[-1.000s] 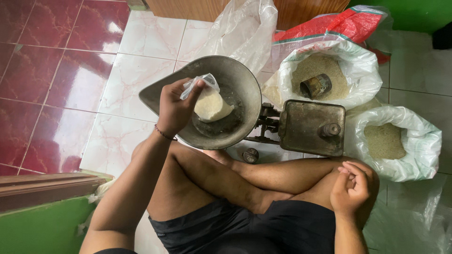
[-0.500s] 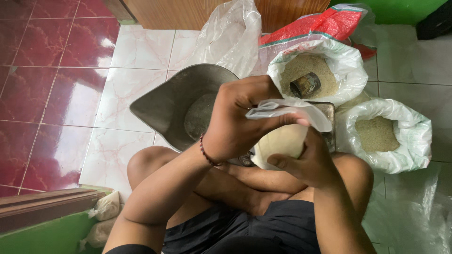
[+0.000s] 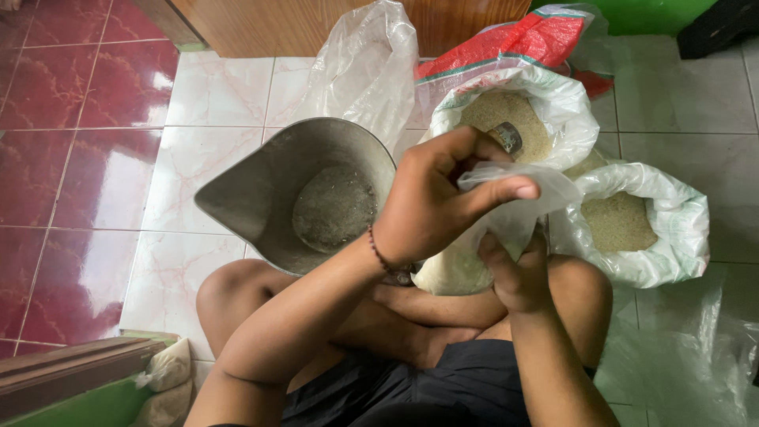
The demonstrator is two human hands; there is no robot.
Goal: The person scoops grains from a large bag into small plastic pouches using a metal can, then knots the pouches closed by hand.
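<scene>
Head view: the small clear bag of grain [image 3: 482,245] has come out of the metal scale pan [image 3: 304,198], which now sits empty left of centre. Both hands grip the bag mid-frame, left hand [image 3: 443,202] pinching its top, right hand [image 3: 518,273] closed around the neck, so weighing looks done.

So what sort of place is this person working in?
Probably a home or small shop corner used for portioning grain, on a tiled floor: open grain sacks, a metal scale pan, and both hands, left and right, holding a small filled plastic bag.

Scale pan [image 3: 269,198] left — grain sacks [image 3: 632,229] right
</scene>
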